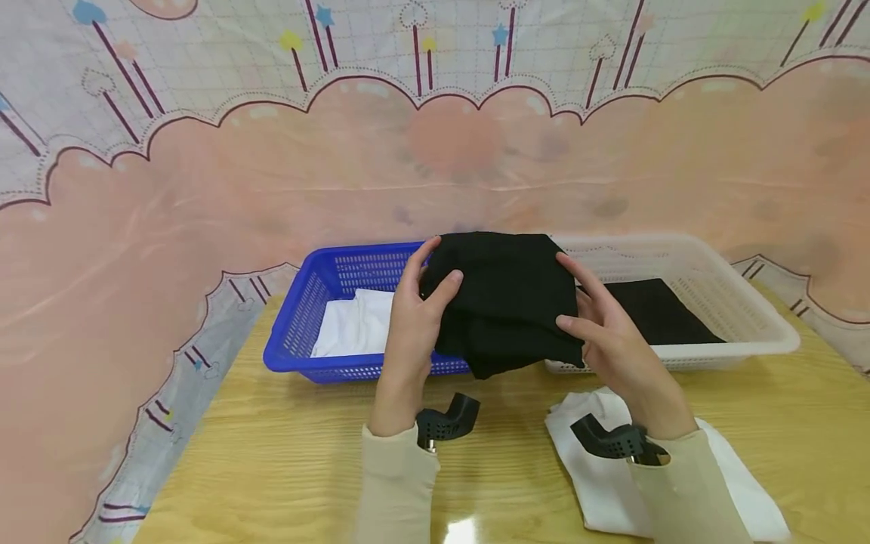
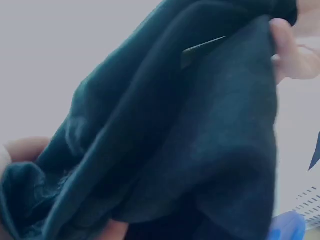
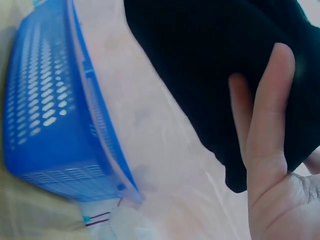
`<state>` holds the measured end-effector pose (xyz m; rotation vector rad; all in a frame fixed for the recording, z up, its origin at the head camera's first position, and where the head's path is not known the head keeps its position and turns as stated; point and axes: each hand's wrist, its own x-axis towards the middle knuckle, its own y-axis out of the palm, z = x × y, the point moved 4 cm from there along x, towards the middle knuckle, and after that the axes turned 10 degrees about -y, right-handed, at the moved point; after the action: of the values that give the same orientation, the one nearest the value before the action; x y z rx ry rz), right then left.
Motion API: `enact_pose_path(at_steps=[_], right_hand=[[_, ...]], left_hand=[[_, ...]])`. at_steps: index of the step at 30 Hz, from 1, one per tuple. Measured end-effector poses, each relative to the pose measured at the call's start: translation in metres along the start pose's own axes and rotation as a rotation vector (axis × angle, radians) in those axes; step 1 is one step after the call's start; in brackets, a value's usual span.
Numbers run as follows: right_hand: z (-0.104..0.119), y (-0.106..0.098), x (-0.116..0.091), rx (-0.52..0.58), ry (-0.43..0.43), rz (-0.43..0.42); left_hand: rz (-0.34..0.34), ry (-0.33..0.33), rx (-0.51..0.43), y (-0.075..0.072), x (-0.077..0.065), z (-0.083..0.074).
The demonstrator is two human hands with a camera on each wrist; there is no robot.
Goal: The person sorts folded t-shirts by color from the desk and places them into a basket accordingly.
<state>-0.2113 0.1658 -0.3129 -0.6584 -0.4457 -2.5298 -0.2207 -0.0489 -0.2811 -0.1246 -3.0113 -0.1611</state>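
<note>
A folded black garment [image 1: 506, 295] is held up in front of the baskets, its lower edge hanging loose. My left hand [image 1: 414, 313] grips its left side, thumb on the near face and fingers at the edge. On the opposite side, my right hand [image 1: 612, 340] holds the edge between thumb and fingers. The left wrist view shows the loose folds of the black garment [image 2: 215, 115] from close by, with a thin pale strip on it. In the right wrist view, part of my right hand [image 3: 272, 150] lies against the dark fabric.
Behind the left hand stands a blue plastic basket [image 1: 285, 351] with white cloth [image 1: 356, 321] in it. A white basket [image 1: 761, 325] to the right holds black cloth [image 1: 659, 310]. White cloth [image 1: 605, 491] lies on the wooden table [image 1: 292, 461], beneath the right forearm.
</note>
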Motion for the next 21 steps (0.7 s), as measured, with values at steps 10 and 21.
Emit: enact_pose_path(at_steps=[10, 21], right_hand=[[-0.002, -0.021, 0.018, -0.05, -0.004, -0.052], [0.003, -0.059, 0.006, -0.234, 0.101, -0.186]], left_hand=[[0.01, 0.079, -0.176, 0.007, 0.019, 0.009], [0.181, 0.023, -0.264, 0.027, 0.042, 0.05]])
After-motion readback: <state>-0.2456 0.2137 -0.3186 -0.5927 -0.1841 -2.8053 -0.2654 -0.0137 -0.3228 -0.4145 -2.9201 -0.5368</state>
